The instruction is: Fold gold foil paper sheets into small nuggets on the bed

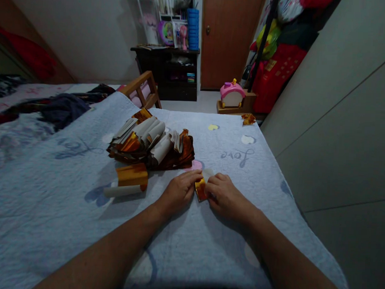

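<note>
A small piece of shiny gold paper (pixel 200 190) with a whitish part at its far end lies on the bed cover between my hands. My left hand (pixel 181 188) grips its left edge, fingers curled and pressed together. On the opposite side my right hand (pixel 224 194) pinches the same paper, its fingertips partly hidden. Beyond my left hand sits a heap of gold-and-grey papers (pixel 161 147), several of them rolled or folded. A loose gold sheet (pixel 132 175) with a curled pale edge rests in front of the heap.
The blue patterned cover (pixel 239 247) spreads under everything. A folded gold paper piece (pixel 248 119) lies at its far right corner. A pale cabinet (pixel 344 124) stands close on the right. Dark clothes (pixel 65 108) lie at left; a pink toy (pixel 232 95) stands beyond the far edge.
</note>
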A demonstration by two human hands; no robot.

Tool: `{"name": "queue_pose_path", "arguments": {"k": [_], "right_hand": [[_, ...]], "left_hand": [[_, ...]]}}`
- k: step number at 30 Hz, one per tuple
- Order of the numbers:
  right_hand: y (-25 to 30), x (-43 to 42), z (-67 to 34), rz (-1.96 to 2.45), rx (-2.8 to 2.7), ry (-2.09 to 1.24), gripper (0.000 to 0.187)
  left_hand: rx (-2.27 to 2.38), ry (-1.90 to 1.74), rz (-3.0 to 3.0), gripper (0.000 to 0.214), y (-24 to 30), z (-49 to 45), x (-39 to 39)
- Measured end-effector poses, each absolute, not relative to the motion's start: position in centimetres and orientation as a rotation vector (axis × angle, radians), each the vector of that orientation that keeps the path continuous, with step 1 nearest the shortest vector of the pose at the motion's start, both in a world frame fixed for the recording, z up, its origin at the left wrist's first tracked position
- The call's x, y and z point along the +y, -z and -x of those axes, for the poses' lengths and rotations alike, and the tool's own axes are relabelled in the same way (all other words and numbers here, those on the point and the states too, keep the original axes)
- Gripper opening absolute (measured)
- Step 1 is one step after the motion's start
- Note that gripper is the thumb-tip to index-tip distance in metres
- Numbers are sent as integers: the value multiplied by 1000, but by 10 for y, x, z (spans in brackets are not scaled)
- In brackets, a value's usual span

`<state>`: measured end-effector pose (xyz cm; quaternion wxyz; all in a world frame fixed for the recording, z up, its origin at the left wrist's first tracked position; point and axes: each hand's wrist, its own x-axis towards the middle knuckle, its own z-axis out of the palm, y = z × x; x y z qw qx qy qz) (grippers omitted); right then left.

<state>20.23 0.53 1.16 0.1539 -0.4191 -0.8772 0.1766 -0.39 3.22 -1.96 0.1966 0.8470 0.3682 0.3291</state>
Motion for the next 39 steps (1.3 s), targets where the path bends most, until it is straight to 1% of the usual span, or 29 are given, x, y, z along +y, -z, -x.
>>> {"name": "queue_pose_path", "arguments": {"k": [6,11,12,15,19,23,27,30,35,39], "right_hand": [[-11,1,-199,1223,-2494,-551,10],[-10,2,-196,1284,-2478,-523,21],[-9,2,-195,1291,-2476,-511,20],[-8,2,-192,1293,-2470,-491,10],[-7,2,-189,1282,-2444,-524,15],[-3,3,-189,1320,-2378,-559,17],[1,5,-190,1372,-2336,-578,13],[4,7,-191,1435,-2285,-557,9],[11,9,-194,1496,-2207,-517,2],[13,9,-195,1506,-2189,-520,4]], "left_hand": [[1025,-849,-2456,35,20,5,32],[1012,-806,-2500,35,15,5,31],[1013,-795,-2499,35,14,5,31],[1027,-749,-2501,36,12,7,29],[1114,-721,-2523,39,9,9,26],[1083,-741,-2474,29,3,8,23],[1029,-706,-2383,4,2,4,24],[1073,-644,-2381,9,5,1,28],[1145,-574,-2394,7,8,-1,30],[1193,-581,-2397,5,9,-4,29]]}}
